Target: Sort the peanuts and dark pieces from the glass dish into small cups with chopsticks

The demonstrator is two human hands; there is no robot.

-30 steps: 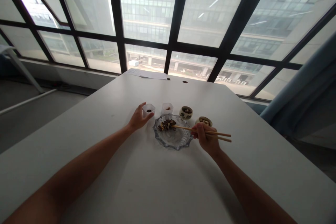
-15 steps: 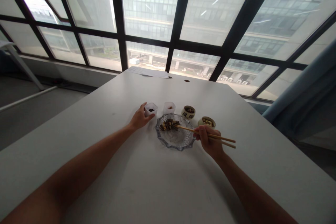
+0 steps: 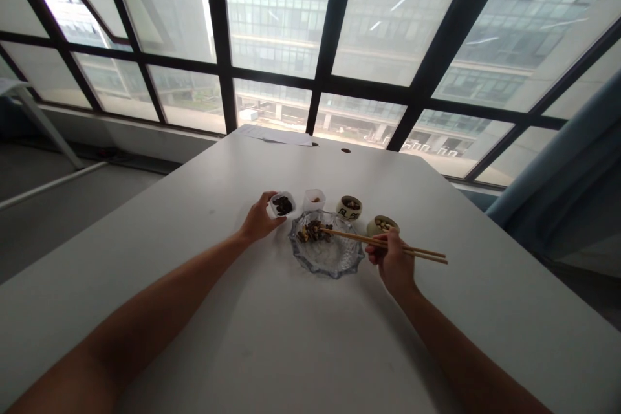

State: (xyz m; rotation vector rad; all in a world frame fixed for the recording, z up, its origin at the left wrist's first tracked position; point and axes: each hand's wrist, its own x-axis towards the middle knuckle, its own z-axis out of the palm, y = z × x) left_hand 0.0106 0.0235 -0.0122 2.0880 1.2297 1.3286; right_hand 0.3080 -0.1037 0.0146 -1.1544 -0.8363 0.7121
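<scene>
My left hand (image 3: 261, 217) is closed around a small white plastic cup (image 3: 272, 212), which tilts toward me and shows dark pieces (image 3: 282, 206) inside. In my right hand (image 3: 394, 262) is a pair of wooden chopsticks (image 3: 349, 236). Their tips reach a heap of mixed brown and yellowish bits (image 3: 313, 231) at the left of a scalloped clear glass dish (image 3: 334, 270). What the tips pinch, if anything, is too small to tell. Just beyond my right hand stands a pale round cup (image 3: 374, 228) holding light pieces.
Behind the dish are a second white cup (image 3: 314, 196) with a little reddish content and a round cup with dark characters (image 3: 348, 212). Papers (image 3: 279, 136) lie at the white table's (image 3: 291, 349) far end, near the windows. A blue curtain (image 3: 557, 174) hangs at right.
My left hand has tipped the white cup toward me and slightly right, baring more of its dark contents. The chopsticks have come closer together and lie flatter, with my right hand shifted slightly right.
</scene>
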